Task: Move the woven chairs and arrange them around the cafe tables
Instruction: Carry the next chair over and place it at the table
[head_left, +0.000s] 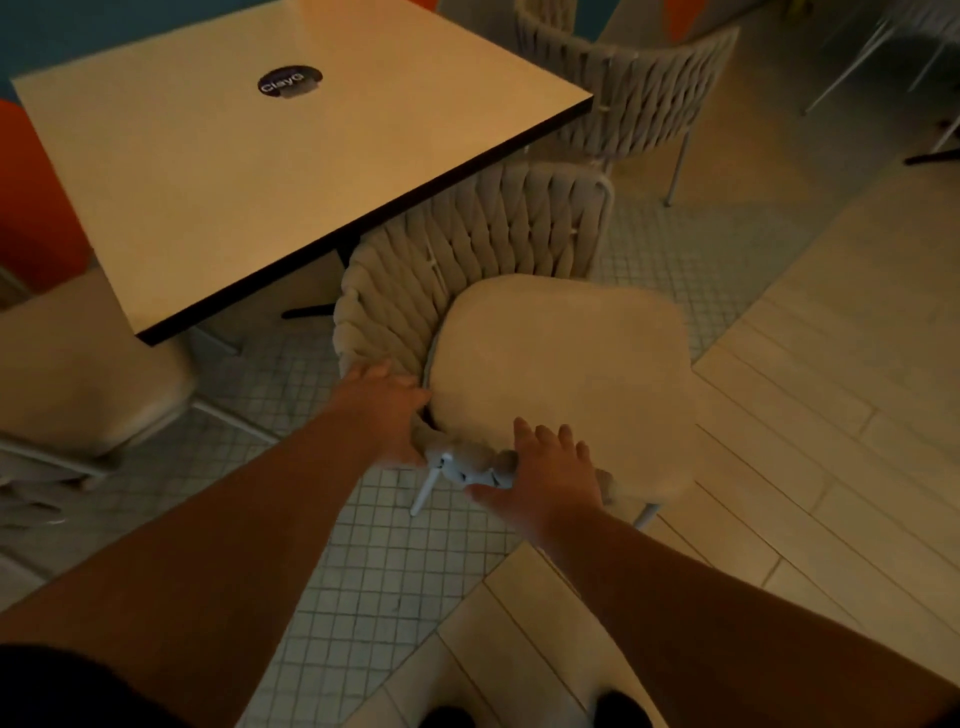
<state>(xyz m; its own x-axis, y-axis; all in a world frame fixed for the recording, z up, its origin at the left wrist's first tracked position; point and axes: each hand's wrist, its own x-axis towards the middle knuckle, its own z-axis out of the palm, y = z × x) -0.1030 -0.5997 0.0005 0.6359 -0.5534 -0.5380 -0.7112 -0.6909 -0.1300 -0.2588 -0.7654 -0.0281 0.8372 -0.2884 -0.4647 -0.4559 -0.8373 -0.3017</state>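
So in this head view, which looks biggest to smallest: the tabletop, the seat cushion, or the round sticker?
1. Tabletop
2. Seat cushion, though it sits nearer the camera, which flatters it
3. Round sticker, clearly smallest

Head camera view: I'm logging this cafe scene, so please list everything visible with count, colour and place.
Cafe table: one, cream top with dark edge, upper left.
Round sticker: one, dark, on the table.
Woven chairs: two, beige; near chair at the table's edge, far chair upper right.
Seat cushion: one, beige, on the near chair.
Cushioned seat: one, beige, left edge.
Floor: small pale tiles, pale planks at right.
Left hand: on the chair's woven side.
Right hand: on the seat's front edge.
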